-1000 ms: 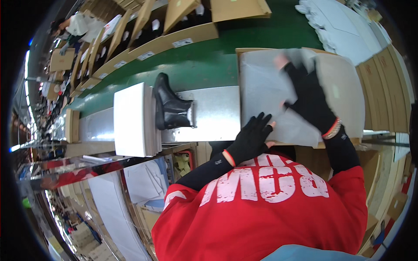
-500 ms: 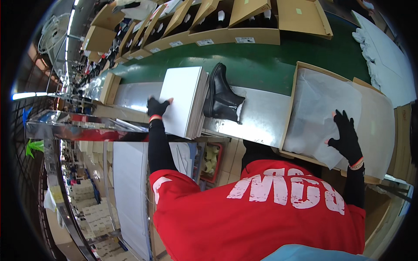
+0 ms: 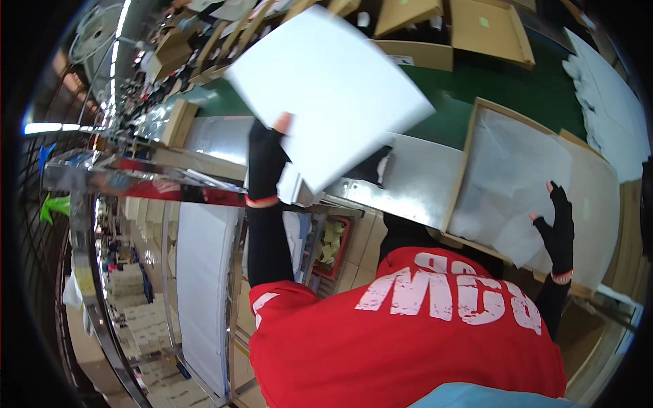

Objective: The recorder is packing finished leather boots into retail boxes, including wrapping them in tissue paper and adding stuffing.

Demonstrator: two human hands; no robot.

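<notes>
In the head view, we see the white sheet point(image 3: 330, 95) raised at upper centre, in the left hand point(image 3: 269, 160), whose grip pinches its lower-left edge, thumb on top; we cannot tell whether one sheet or several are pinched there; held by that edge alone, it could, we judge, sag or twist, letting its far corner hit the row of boxes point(image 3: 432, 58) along the top; it also partly hides the black boot point(image 3: 373, 166) on the desk point(image 3: 425, 180) near the middle, so a low sweep might topple that; at right, the right hand point(image 3: 559, 234) spreads its fingers wide, holding nothing, over the tissue paper point(image 3: 503, 163) in the cardboard box point(image 3: 469, 139); a careless brush there could crease or drag the thin paper, or a sheet corner could snag the rim.
</notes>
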